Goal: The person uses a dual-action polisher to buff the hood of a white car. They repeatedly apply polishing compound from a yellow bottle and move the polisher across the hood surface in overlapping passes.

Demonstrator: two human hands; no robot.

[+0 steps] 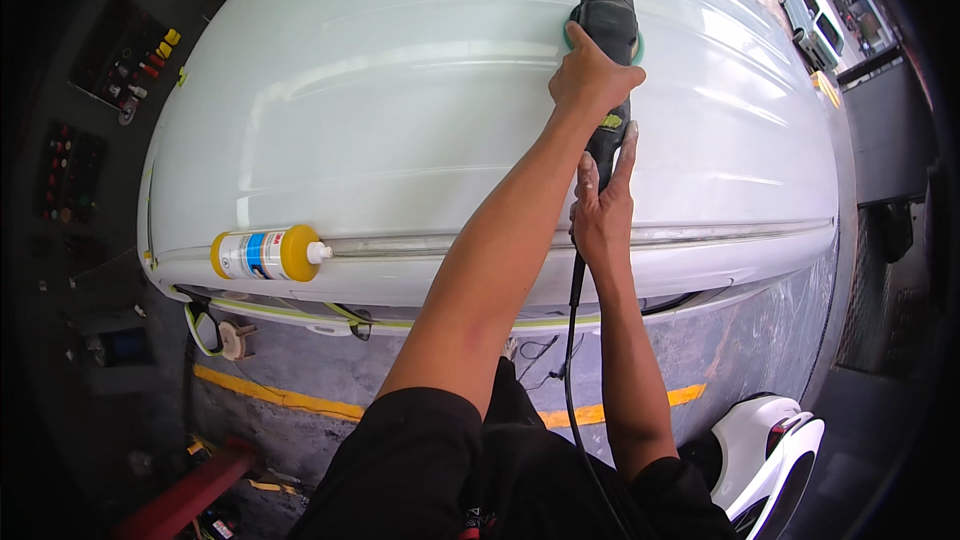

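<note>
A black polisher (607,5) stands on the white vehicle roof (380,130), its head farthest from me. The green edge of its pad (639,50) shows beside the housing and appears to rest against the roof. My left hand (597,78) is closed over the polisher's body just behind the head. Nearer to me, my right hand (605,220) grips the rear handle from below, with its forefinger stretched along it. A black cord (571,370) hangs from the handle past the roof edge toward my body.
A yellow bottle (262,253) with a white nozzle lies on the roof's near edge, left of my arm. Below are a side mirror (204,330), a stool (235,340) and a yellow floor line (280,397). White cars stand at lower right (765,450) and far right (815,25).
</note>
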